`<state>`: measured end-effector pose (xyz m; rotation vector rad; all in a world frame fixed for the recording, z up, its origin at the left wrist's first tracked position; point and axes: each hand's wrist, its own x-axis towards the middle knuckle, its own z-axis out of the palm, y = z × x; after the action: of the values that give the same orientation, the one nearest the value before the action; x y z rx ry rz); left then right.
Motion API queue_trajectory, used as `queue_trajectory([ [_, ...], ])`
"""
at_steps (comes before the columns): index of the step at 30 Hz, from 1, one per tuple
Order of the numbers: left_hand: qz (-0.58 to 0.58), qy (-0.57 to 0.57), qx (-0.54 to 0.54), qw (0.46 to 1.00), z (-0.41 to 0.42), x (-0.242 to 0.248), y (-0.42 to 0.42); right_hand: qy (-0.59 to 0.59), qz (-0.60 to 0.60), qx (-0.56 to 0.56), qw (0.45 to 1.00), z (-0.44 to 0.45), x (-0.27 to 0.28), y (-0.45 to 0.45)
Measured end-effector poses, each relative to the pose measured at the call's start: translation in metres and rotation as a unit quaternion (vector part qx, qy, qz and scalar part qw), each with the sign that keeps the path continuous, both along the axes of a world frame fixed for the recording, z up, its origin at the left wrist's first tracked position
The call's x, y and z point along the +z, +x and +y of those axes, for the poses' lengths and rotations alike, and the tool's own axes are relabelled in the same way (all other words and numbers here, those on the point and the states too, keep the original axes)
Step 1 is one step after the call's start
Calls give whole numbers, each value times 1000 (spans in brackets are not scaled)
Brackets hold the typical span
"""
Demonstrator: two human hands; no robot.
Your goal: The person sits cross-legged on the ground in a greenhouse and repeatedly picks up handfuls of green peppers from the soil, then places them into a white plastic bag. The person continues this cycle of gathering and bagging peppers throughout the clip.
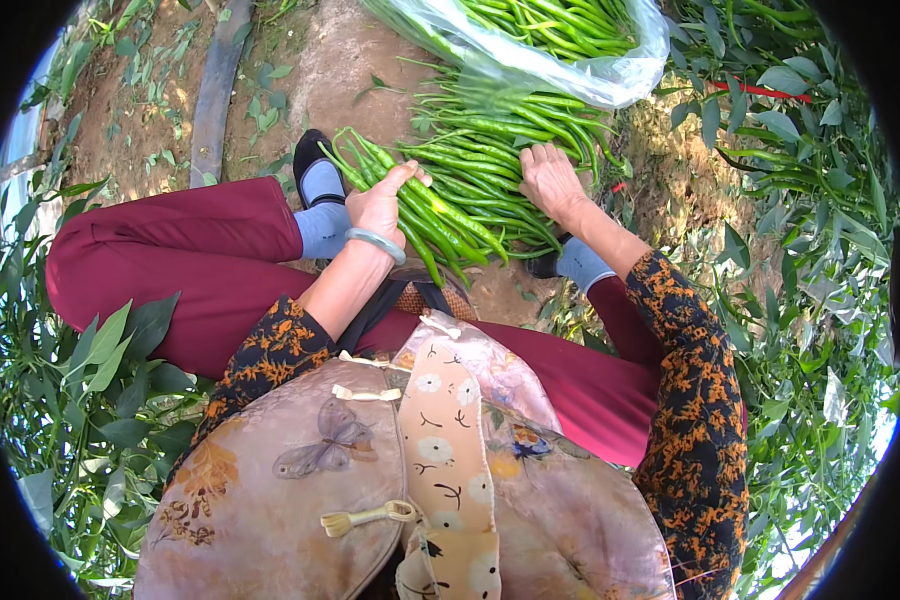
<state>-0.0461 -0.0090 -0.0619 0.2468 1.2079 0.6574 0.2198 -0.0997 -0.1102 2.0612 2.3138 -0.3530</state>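
A bunch of long green chili peppers [442,217] is gripped in my left hand [379,202], which wears a pale bangle [376,244] at the wrist. The bunch slants across the near side of a larger pile of green chili peppers [465,161] on the ground between my feet. My right hand [551,180] rests at the right side of that pile with its fingers curled against the peppers. Its fingertips are hidden, so I cannot tell whether any pepper is in its grasp.
Beyond the pile lies a clear plastic bag [607,79] holding more green chili peppers [555,26]. A dark flat strip [221,97] runs along the soil at the upper left. Leafy pepper plants [802,172] crowd both sides, with a red strip [765,91] among those at right.
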Motion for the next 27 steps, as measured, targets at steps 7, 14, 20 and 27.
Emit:
queue_trajectory([
  [7, 0, -35, 32, 999, 1, 11, 3, -22, 299, -134, 944, -11, 51, -7],
  [14, -60, -6, 87, 994, -1, 15, 7, 60, 408, -58, 909, -44, 93, -55],
  [20, -101, 26, 11, 994, -1, 24, 11, 86, 436, 4, 896, -26, 103, -79],
  [27, 1, 157, 54, 986, 22, 77, 24, 75, 290, -60, 952, 25, 154, -60],
])
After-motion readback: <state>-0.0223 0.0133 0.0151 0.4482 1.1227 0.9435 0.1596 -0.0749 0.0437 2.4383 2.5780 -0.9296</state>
